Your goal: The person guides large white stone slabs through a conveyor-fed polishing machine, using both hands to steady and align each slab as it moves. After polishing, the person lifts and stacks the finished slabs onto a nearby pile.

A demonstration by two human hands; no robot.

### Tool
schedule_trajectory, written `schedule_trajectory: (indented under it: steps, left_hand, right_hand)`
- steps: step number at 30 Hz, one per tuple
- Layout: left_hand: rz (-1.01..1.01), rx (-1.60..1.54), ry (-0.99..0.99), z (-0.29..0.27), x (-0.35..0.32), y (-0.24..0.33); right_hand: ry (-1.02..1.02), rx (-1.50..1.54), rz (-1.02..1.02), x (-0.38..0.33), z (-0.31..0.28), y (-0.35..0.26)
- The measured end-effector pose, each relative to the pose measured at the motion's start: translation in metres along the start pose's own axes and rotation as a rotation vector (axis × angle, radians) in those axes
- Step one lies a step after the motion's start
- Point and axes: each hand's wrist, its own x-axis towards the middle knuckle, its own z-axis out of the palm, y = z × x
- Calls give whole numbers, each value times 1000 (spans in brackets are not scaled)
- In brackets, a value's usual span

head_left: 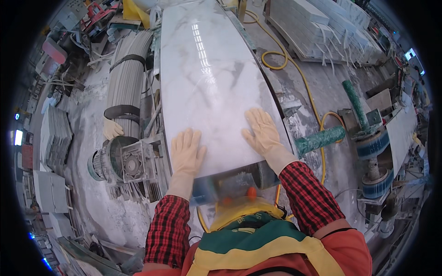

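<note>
A long, glossy white stone slab (216, 96) with grey veining stretches away from me on a roller stand. My left hand (186, 149), in a cream rubber glove, lies flat over the slab's near left corner, fingers stretched forward. Gloved the same way, my right hand (262, 131) rests on the slab near its right edge, fingers spread and thumb pointing inward. Neither hand grips anything. Below the slab's near edge a blue roller (216, 186) shows in part, close to my apron (253, 230).
Left of the slab stand a motor with gearbox (131, 163), a strapped bundle of thin strips (126, 78) and a loose glove (113, 129). A yellow hose (306, 83) winds over the floor at right, near a green roller (320, 140) and stacked slabs (317, 32).
</note>
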Motion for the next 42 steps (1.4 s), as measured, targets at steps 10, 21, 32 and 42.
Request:
schedule_trajectory:
  steps: [10, 21, 32, 42]
  left_hand:
    - [0, 15, 1, -9, -3, 8]
    - [-20, 6, -19, -9, -10, 11]
    - [-17, -1, -11, -10, -17, 14]
    - [0, 6, 13, -14, -21, 19]
  right_hand:
    - [46, -20, -11, -6, 3, 0]
    - [52, -18, -5, -15, 6, 0]
    - [26, -6, 5, -19, -2, -5]
    - [39, -18, -12, -26, 3, -2]
